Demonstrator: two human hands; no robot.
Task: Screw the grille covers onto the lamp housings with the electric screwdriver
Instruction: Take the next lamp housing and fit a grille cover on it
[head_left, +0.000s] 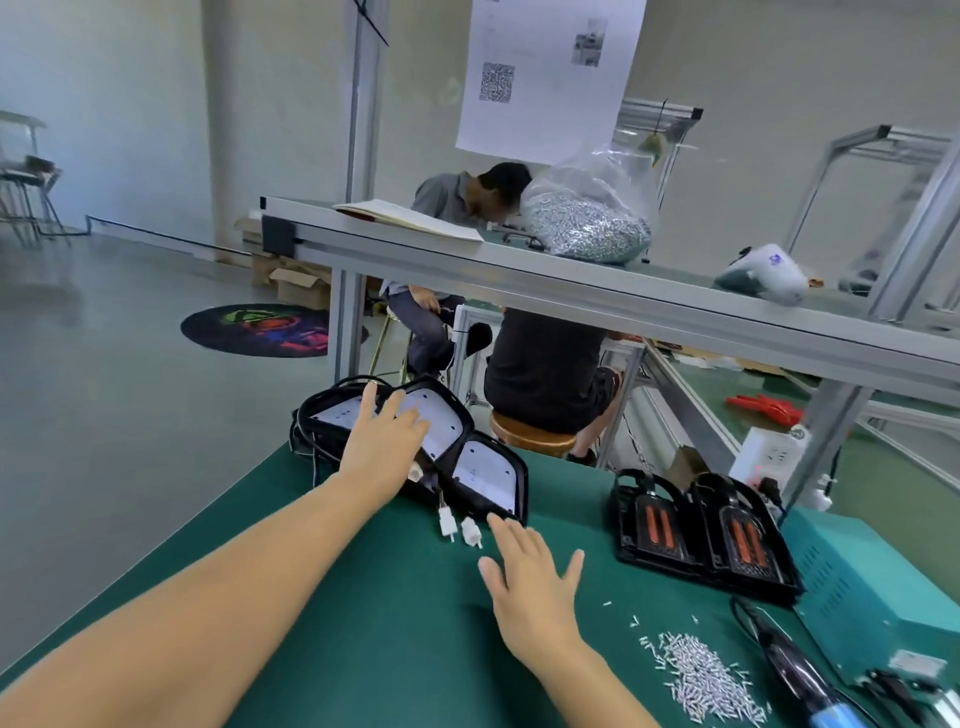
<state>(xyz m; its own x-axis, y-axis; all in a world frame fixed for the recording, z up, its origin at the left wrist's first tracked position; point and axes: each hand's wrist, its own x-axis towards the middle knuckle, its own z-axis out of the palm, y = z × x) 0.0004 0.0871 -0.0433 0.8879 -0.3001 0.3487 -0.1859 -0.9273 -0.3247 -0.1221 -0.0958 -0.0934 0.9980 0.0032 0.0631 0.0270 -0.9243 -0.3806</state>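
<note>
My left hand (387, 441) lies flat-fingered on the stacked lamp housings (441, 441); right hand (530, 577), spread and empty, should steady the nearest before lifting.

Both bare forearms extend forward from the lower frame edge. Left hand (387, 436): palm down, fingers straight and slightly spread, reaching farther out than the right. Right hand (530, 571): palm down, fingers splayed, thumb out to the side; apparently hovering, though contact underneath cannot be judged.
</note>
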